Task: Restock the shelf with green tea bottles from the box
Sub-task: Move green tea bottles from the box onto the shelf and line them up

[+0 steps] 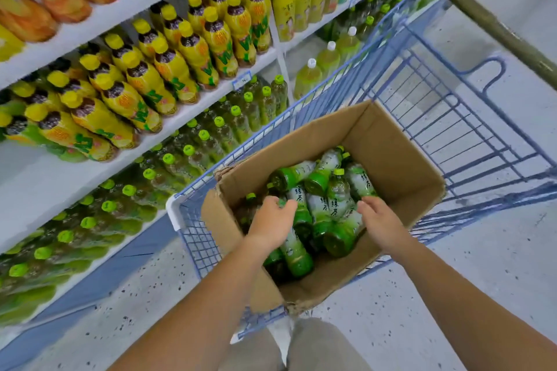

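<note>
- The two bare forearms [211, 295] come in from 6 o'clock, nearest the lens, and both slant up toward the middle of the view, converging on the box [391, 159].
- The box sits open in the near end of a blue wire cart [452, 117], just past centre toward 5 o'clock. The bottles [337, 199] lie in it in a loose heap, most on their sides and a few upright at its 12 o'clock side.
- The left hand [271, 221] is palm down at the heap's 9 o'clock edge, wrist bent, fingers curled round the cap end of one lying bottle [297, 253] whose base points to 6 o'clock.
- The right hand [381, 220] is palm down at the heap's 3 o'clock edge, thumb spread toward the left hand. Its fingers dip among the bottles and are hidden, so whether it has hold of one cannot be told.
- Step in hand, by the look of it: picking stock out of the box, with nothing lifted clear yet.
- The shelf [60, 187] runs from 7 to 1 o'clock on the person's left. Its low row [129, 190] of green-capped bottles, at 8 o'clock, seems the likely target.
- The next move would call for a firm grip on each bottle, a lift clear of the box wall, then a swing left and down to that row, setting bottles upright.
</note>
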